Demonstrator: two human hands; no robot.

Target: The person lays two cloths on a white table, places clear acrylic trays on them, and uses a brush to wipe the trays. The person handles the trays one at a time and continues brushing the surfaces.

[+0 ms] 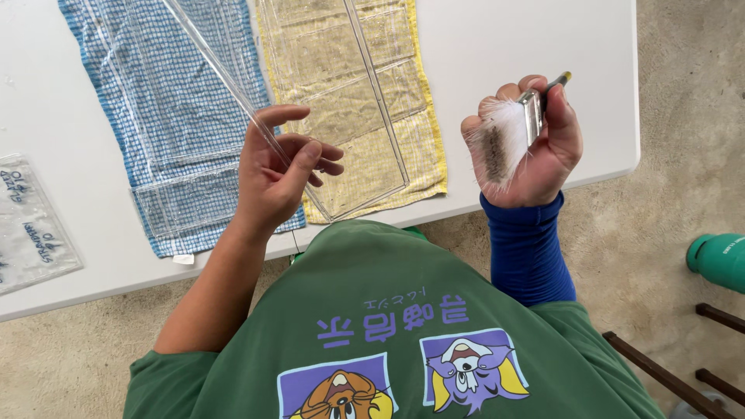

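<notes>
Between my two hands, over the near edge of the white tabletop (497, 46), the items stand as follows.

Item one: my left hand (272, 174), its grip closed on a long clear plastic strip (225, 74), thumb on the near side and fingers curled on the far side. From this grip the strip slants up and away to the left, over the cloths.

Item two: my right hand (535, 143), in a blue sleeve (526, 248), its grip clamped on a flat paintbrush with a metal ferrule and white bristles darkened in the middle (508, 136). Bristles splay across my palm toward the left grip; the handle tip pokes out past my fingers on the far side.

Item three: a blue-and-white checked cloth (155, 93), flat on the tabletop just beyond and left of the left grip, carrying a clear plastic divided tray (182, 202).

Item four: a yellow-edged worn cloth (423, 116), just beyond the left grip and between both grips, carrying a second clear plastic rectangular panel (349, 85).

Item five: a clear plastic bag (31, 233), well left of the left grip, near the tabletop edge.

Item six: a green cylindrical container (718, 260), on the beige carpet (667, 186) to the right of the right grip, beside dark wooden rails (660, 376).
</notes>
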